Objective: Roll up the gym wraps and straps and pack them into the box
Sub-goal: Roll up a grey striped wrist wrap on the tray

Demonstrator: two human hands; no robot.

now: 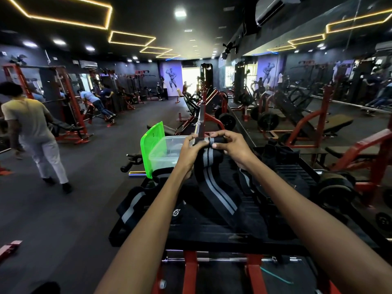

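A long black wrap with grey stripes (214, 187) hangs from both hands down onto the black bench pad (212, 228). Its top end is rolled into a short tube held in the air. My left hand (192, 151) pinches the left end of that roll, and my right hand (233, 148) grips its right end with curled fingers. Just behind my left hand stands a clear plastic box (165, 153), open, with its green lid (151, 145) propped upright on the left side. Another black and grey wrap (131, 206) lies on the pad's left edge.
More black straps (275, 153) lie heaped on the pad to the right. A barbell (199, 122) runs away behind the box. A mirror wall is at right. A person (36, 132) walks on the floor at left, among red gym machines.
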